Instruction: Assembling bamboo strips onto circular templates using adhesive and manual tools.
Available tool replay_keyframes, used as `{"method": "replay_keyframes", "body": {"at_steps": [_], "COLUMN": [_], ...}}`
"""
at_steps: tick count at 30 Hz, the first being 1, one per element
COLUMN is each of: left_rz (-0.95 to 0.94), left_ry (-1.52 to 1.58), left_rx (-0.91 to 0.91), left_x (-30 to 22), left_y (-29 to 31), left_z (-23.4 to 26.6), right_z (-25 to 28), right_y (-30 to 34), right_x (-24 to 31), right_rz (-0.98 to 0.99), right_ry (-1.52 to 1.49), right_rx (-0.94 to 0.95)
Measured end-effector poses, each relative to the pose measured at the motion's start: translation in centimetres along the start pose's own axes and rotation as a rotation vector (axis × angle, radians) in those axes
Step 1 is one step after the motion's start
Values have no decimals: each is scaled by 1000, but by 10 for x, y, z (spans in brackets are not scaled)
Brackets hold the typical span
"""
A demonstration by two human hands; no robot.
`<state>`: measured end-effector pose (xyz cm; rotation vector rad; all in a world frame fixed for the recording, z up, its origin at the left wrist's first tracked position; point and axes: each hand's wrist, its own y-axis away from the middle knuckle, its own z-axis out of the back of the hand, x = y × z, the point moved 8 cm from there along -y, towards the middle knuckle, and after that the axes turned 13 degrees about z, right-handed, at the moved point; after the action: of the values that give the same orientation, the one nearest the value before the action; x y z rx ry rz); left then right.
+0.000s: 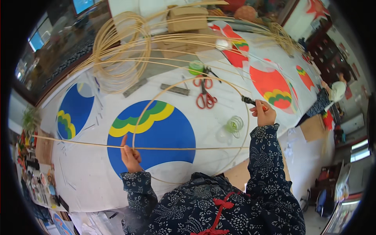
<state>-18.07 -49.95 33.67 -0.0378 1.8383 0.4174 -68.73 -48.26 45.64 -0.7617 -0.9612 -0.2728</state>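
My left hand pinches a thin bamboo hoop where a long straight bamboo strip crosses it. The strip runs across the hoop and sticks out far to the left. Off to the right, my right hand is closed around a small black tool with an orange-red part. Its black end is at the hoop's upper right side; whether they touch I cannot tell. Below the hoop lies a blue round panel with a green and yellow scalloped band and a curved cut-out at its near edge.
Red-handled scissors, a green tape roll, a clear greenish roll and a metal bar lie on the white table. Coiled bamboo strips and a cardboard box are behind; red panels lie right. Another person is at far right.
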Motion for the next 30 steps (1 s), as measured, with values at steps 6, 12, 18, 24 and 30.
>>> {"method": "replay_keyframes", "body": {"at_steps": [6,12,18,24,30], "left_rz": [0,19,47,20,-60], "left_ry": [5,1,8,64,51], "left_rx": [20,-4,-8,43,144], "left_x": [5,7,9,0,-59], "left_y": [-8,-4,-3,-15,-29], "left_z": [-2,-4,6,-6,-40], "right_z": [50,58,111,165,109], "right_y": [67,136,107,89,115], "right_x": [-97,-129,-104,-140,-168], "right_rz": [-324,-591,-409,-89,32], "right_ry": [120,178,-45,42,110], "right_rx": [87,165,31,-261,12]}}
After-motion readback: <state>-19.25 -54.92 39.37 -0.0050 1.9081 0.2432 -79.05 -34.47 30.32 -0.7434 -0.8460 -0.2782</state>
